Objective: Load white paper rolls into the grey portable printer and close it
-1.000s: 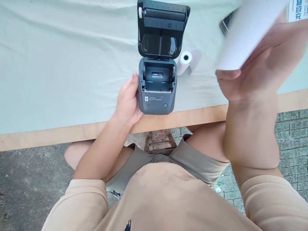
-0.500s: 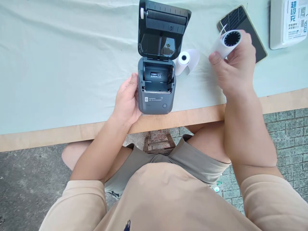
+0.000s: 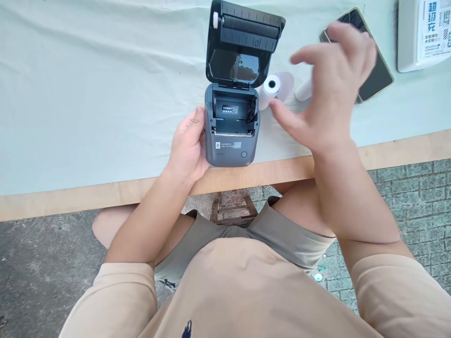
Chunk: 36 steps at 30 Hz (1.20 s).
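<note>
A dark grey label printer (image 3: 230, 150) is held by its left side in my left hand (image 3: 190, 145), over the table's front edge. Its lid (image 3: 243, 51) stands raised, and the paper bay inside holds no roll. Just right of the printer, a white paper roll (image 3: 268, 96) with a small dark core rests on the table, its loose end curling out behind. My right hand (image 3: 331, 89) hovers to the right of that roll, fingers spread and slightly blurred, nothing in its grasp. Partly hidden behind it lies a second white roll (image 3: 305, 90).
A dark smartphone (image 3: 377, 70) lies face up beyond my right hand. At the far right corner stands a white box (image 3: 408, 42) with printed Chinese text. A pale cloth (image 3: 88, 103) covers the table, leaving a bare wooden front edge (image 3: 70, 199). A wooden stool (image 3: 234, 211) shows below.
My right hand has let go of the white roll with the black core, which now lies on the table, and has opened and shifted left. The printer is still in my left hand.
</note>
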### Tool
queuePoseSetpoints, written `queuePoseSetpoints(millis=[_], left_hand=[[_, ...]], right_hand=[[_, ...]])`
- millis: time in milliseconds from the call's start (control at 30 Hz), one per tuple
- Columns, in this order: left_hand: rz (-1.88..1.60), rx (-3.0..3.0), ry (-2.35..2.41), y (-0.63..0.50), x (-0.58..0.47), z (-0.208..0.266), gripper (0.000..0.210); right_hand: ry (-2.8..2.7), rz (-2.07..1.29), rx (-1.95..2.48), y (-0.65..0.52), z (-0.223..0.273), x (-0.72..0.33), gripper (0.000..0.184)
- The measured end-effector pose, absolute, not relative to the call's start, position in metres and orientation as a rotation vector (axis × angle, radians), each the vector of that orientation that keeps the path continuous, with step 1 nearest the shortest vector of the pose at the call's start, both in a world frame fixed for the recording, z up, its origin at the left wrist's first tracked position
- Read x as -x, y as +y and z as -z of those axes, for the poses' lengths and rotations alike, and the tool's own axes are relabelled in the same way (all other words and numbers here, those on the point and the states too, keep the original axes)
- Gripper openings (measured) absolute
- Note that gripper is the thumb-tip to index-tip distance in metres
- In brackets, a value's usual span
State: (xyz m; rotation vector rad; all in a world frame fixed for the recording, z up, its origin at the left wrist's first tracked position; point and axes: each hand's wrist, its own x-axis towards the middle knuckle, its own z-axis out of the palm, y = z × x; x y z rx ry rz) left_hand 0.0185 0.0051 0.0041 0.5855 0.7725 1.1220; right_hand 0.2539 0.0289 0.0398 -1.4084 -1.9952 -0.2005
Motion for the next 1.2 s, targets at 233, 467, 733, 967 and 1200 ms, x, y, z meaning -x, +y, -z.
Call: queuePoseSetpoints(millis=[233, 467, 733, 967, 1200], left_hand=[[-1.15, -0.603, 0.748, 0.006, -0.02, -0.004, 0.036], [-1.157, -0.612, 0.746, 0.004, -0.02, -0.001, 0.034], [-1.162, -0.582, 0.743, 0.003, -0.021, -0.005, 0.029], [-1.18, -0.513, 0.732, 0.002, -0.023, -0.01, 0.03], [-1.132, -0.526, 0.739, 0.001, -0.022, -0.013, 0.03]], right_hand=[[-2.187, 0.004, 1.749, 0.031, -0.043, -0.222, 0.024], [-2.012, 0.092, 1.617, 0.029, -0.053, -0.222, 0.024], [-2.219, 0.067, 1.164, 0.01, -0.069, -0.195, 0.031], [-2.337, 0.112, 1.349, 0.016, -0.056, -0.174, 0.012], [-2.288, 0.196, 0.824, -0.01, -0.045, -0.181, 0.013]])
